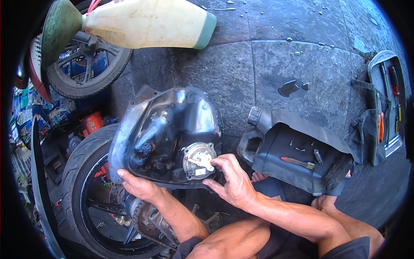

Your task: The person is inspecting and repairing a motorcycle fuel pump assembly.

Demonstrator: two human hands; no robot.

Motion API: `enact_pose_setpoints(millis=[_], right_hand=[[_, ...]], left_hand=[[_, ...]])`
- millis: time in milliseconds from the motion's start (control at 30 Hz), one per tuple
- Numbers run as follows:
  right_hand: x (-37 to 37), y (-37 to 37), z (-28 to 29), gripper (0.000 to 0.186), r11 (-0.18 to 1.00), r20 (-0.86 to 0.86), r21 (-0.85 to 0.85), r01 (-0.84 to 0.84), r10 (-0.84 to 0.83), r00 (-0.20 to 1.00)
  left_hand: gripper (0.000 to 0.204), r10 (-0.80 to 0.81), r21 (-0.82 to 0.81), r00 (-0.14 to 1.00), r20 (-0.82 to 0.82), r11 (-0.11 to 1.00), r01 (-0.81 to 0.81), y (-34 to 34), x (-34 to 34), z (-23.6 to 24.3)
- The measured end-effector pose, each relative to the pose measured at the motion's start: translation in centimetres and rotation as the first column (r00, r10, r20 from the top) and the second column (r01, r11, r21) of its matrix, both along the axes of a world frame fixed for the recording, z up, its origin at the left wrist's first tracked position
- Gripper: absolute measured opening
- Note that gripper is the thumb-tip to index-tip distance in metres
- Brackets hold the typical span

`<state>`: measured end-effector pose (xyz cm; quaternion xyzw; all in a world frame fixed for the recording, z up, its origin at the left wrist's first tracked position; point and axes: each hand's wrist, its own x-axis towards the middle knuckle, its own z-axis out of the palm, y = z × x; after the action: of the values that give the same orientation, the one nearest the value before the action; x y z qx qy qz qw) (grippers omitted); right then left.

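A black metal motorcycle fuel tank (166,134) lies tilted in front of me, its underside facing up. Set into its lower right part is a round fuel pump (199,152) with a metal flange and a white plastic fitting (202,163). My left hand (140,185) grips the tank's lower left rim, thumb on top and fingers hidden beneath. My right hand (233,179) reaches to the pump, with thumb and forefinger bent around the end of the white fitting. Its thumb is near the tank's lower edge.
Right of the tank lies a cut-open black jerrycan (276,153) holding a red-handled brush (297,162), a small metal cylinder (318,156) and several screws. A tool case (390,103) stands far right. Motorcycle wheels (88,69) are at left. A pale plastic container (146,23) juts in above.
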<state>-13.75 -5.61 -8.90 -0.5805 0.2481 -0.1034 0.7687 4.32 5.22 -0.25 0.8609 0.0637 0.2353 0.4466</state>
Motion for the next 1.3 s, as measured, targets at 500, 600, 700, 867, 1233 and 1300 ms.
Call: enact_pose_setpoints(millis=[500,600,700,867,1233,1300], right_hand=[[-0.9,0.4,-0.7,0.066,0.979,-0.043,0.204,-0.006,0.015,0.999],[-1.0,0.4,-1.0,0.068,0.986,-0.047,0.167,0.017,-0.010,0.999],[-0.4,-0.1,-0.9,0.070,0.997,0.009,0.061,0.037,-0.037,0.999],[1.6,-2.3,0.3,0.077,0.990,0.121,-0.139,-0.001,0.018,0.993],[3.0,-6.2,0.4,0.052,0.975,0.090,-0.134,-0.179,0.192,0.977],[3.1,-6.2,1.1,0.052,0.970,-0.007,-0.152,-0.192,0.193,0.981]], left_hand=[[0.071,0.000,0.101,1.000,-0.021,0.995,0.003,1.1,0.4,0.3],[0.074,-0.029,0.102,0.999,-0.013,0.994,0.030,0.3,0.0,-0.3],[0.073,-0.020,0.106,1.000,-0.007,0.994,0.020,0.3,0.1,-0.1],[0.070,0.046,0.113,0.999,-0.007,0.993,-0.045,-1.0,-0.5,0.6],[0.061,0.063,-0.117,0.998,-0.006,0.991,-0.063,-2.2,-1.9,0.2],[0.057,-0.034,-0.136,0.999,0.037,0.990,0.039,-2.0,-1.9,-0.4]])
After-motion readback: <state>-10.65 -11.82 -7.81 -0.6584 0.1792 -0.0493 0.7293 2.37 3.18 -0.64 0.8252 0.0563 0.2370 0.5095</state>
